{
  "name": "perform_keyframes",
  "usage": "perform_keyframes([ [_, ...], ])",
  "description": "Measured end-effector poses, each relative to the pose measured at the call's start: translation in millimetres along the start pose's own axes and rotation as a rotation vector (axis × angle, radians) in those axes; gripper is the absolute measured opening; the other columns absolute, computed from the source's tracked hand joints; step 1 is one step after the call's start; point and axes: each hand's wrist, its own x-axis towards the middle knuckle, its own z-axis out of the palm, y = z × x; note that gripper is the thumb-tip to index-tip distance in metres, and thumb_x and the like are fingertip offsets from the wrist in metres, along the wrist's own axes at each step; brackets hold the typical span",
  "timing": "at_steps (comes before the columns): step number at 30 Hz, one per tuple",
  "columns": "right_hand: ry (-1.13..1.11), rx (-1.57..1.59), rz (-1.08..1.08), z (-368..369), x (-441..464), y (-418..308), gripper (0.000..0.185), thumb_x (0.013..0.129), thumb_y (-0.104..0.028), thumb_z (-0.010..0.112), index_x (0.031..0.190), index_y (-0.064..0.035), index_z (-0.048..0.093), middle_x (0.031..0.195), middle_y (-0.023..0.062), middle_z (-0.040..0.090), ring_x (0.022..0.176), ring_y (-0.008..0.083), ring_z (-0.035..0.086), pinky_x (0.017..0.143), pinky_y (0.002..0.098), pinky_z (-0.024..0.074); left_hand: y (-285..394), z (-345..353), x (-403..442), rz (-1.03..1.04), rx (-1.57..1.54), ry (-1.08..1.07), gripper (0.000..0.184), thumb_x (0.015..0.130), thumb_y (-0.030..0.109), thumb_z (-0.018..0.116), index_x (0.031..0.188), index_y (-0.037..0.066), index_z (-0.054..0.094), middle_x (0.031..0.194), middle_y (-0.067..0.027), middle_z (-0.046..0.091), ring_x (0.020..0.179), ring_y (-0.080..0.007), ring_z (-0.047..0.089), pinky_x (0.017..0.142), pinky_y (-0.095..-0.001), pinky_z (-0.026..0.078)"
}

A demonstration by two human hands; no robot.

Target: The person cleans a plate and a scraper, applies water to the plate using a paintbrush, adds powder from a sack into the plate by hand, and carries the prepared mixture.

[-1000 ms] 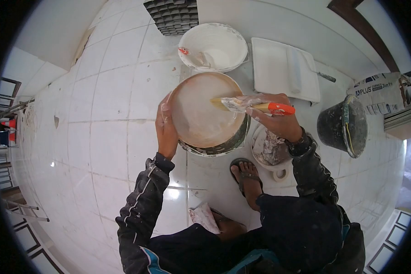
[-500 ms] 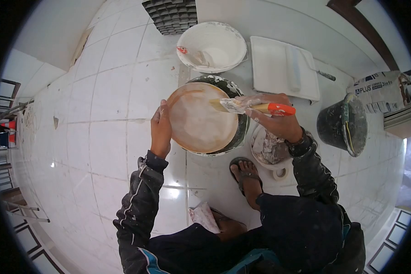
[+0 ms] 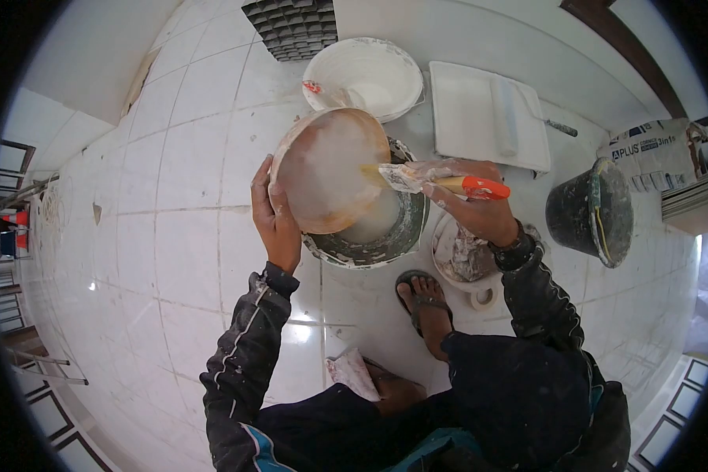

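The print that can be read is on the bag (image 3: 650, 157), between two and three o'clock. Its top line starts at the nine o'clock end with "APLUS" in bold dark letters; toward three o'clock follow "CORNICE", much smaller, and "3in1", its ending unclear. The line under "CORNICE" and the little panels toward the bag's six o'clock edge are too small to make out.
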Motion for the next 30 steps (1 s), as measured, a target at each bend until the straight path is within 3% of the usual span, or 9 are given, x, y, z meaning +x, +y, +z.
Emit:
perform_keyframes([
  [7,0.016,0.058,0.102,9,-5,7,0.02,0.082,-0.009,0.066,0.101,-0.0027,0.069,0.085,0.0125,0.07,0.068,0.0211,0.066,0.065,0.0286,0.0516,-18,-14,-13,0.375,0.327,-0.075,0.057,0.089,0.026,0.066,0.132,-0.004,0.045,0.126,-0.0237,0.056,0.115,-0.032,0.057,0.097,-0.0388,0.046],
  [12,-0.227,-0.166,0.01,36,-24,33,0.022,0.079,-0.014,0.065,0.099,-0.0066,0.069,0.082,0.0132,0.069,0.069,0.0325,0.063,0.067,0.0376,0.0519,1,-8,-9,0.718,0.223,-0.297,0.074,0.077,0.028,0.08,0.137,0.016,0.038,0.12,-0.0245,0.06,0.104,-0.0393,0.064,0.082,-0.0399,0.055],
  [15,-0.243,-0.218,-0.01,48,-30,32,0.025,0.077,-0.015,0.064,0.1,-0.0073,0.069,0.089,0.013,0.069,0.075,0.0325,0.065,0.067,0.0394,0.0525,19,-9,-10,0.738,0.231,-0.343,0.076,0.074,0.027,0.081,0.135,0.015,0.038,0.117,-0.0242,0.062,0.1,-0.0389,0.066,0.081,-0.0409,0.056],
  [16,-0.24,-0.219,-0.005,56,-32,38,0.025,0.077,-0.015,0.064,0.1,-0.0073,0.069,0.089,0.013,0.069,0.075,0.0325,0.065,0.067,0.0394,0.0525,23,-13,-11,0.765,0.242,-0.407,0.07,0.083,0.028,0.074,0.139,0.015,0.035,0.119,-0.0309,0.058,0.109,-0.0415,0.061,0.09,-0.047,0.051],
  [19,-0.179,-0.274,-0.122,86,-44,68,0.024,0.074,-0.015,0.064,0.097,-0.0098,0.069,0.088,0.0097,0.069,0.078,0.0301,0.065,0.079,0.0432,0.051,40,-13,-6,0.817,0.205,-0.409,0.071,0.083,0.029,0.074,0.14,0.02,0.032,0.118,-0.0305,0.058,0.107,-0.0415,0.062,0.088,-0.048,0.052],
  [21,-0.403,-0.458,-0.096,98,-47,78,0.022,0.073,-0.014,0.064,0.094,-0.0124,0.068,0.083,0.0072,0.066,0.08,0.0277,0.065,0.097,0.0506,0.0414,55,-15,-3,0.851,0.224,-0.4,0.07,0.083,0.031,0.074,0.139,0.021,0.032,0.118,-0.0299,0.058,0.104,-0.0415,0.063,0.086,-0.0486,0.053],
  [24,-0.373,-0.41,-0.112,111,-50,85,0.019,0.074,-0.014,0.062,0.093,-0.0137,0.066,0.074,0.0064,0.062,0.08,0.0264,0.066,0.107,0.0553,0.0285,72,-14,-2,0.928,0.245,-0.379,0.069,0.083,0.034,0.074,0.137,0.023,0.033,0.118,-0.0288,0.058,0.099,-0.0416,0.065,0.083,-0.05,0.055],
  [27,-0.37,-0.422,-0.105,121,-56,93,0.019,0.076,-0.014,0.061,0.094,-0.0128,0.065,0.077,0.0073,0.063,0.081,0.0264,0.066,0.108,0.0539,0.0285,80,-16,-11,1.005,0.34,-0.406,0.069,0.081,0.033,0.075,0.135,0.022,0.034,0.114,-0.0273,0.061,0.096,-0.0422,0.066,0.083,-0.0508,0.055],
  [30,-0.253,-0.448,-0.176,120,-58,87,0.017,0.078,-0.015,0.06,0.094,-0.0116,0.065,0.081,0.008,0.065,0.083,0.0273,0.066,0.107,0.0532,0.0298,55,-9,-24,0.829,0.455,-0.497,0.062,0.072,0.014,0.082,0.119,0.023,0.044,0.113,-0.0254,0.063,0.098,-0.0384,0.067,0.081,-0.0454,0.057],
])
